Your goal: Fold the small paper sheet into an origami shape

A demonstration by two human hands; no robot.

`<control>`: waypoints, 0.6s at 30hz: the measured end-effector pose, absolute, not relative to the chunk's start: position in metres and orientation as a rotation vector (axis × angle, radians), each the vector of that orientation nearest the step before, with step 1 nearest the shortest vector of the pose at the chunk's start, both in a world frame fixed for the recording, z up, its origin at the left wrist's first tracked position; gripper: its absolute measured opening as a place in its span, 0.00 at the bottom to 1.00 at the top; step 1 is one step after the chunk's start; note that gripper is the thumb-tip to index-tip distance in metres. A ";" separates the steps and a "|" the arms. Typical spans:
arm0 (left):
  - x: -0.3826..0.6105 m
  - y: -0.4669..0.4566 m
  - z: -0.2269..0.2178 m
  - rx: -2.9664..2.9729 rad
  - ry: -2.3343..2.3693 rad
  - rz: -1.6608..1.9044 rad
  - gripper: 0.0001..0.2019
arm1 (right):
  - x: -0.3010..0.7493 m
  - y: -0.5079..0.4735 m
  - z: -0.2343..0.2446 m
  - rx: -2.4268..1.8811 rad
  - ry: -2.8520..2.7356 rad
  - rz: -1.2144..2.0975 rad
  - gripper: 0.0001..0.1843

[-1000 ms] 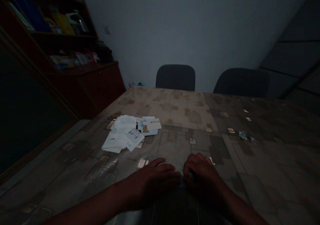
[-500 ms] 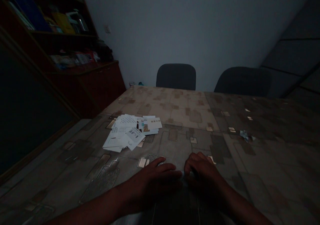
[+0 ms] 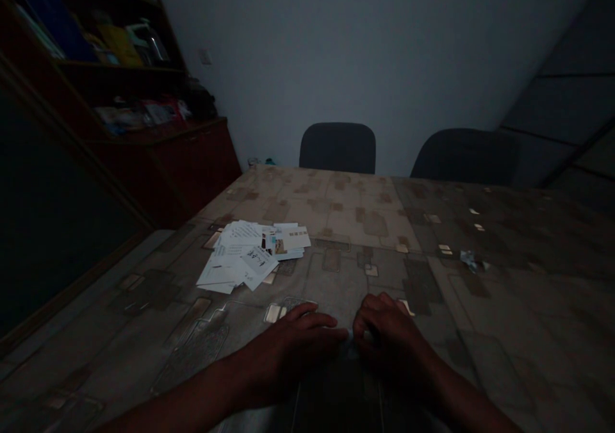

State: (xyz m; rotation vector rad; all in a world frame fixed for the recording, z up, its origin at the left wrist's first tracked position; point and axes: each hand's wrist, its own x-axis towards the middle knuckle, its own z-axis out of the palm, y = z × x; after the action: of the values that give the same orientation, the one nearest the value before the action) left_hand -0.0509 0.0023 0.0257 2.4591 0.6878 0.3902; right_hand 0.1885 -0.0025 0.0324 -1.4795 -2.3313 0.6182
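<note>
My right hand is closed, thumb and fingertips curled together in a pinch at the table's near edge. A small pale patch shows beside its fingertips, too dim to name. My left hand reaches in from the left with its fingers stretched out, its fingertips near that patch. Beneath and between both hands lies a dark, flat, straight-edged surface; its kind cannot be told in this light. Beyond my left hand is a loose pile of white printed cards.
A patterned cloth covers the table. A crumpled scrap lies at the right. Two dark chairs stand at the far side by the wall. A red-brown cabinet with filled shelves is at the left.
Both hands stay almost in place. The left fingers have drawn slightly back, and a bit more of the pale patch shows between the hands. The cards have not moved.
</note>
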 end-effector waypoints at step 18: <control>-0.035 -0.004 0.022 2.631 0.749 0.505 0.10 | 0.195 0.001 0.030 -1.553 -2.217 0.688 0.07</control>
State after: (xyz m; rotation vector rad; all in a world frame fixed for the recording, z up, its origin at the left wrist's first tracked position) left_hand -0.0351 -0.0037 0.0216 2.6311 0.7494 0.5047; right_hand 0.1948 0.0014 0.0300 -1.5531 -2.2171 0.6878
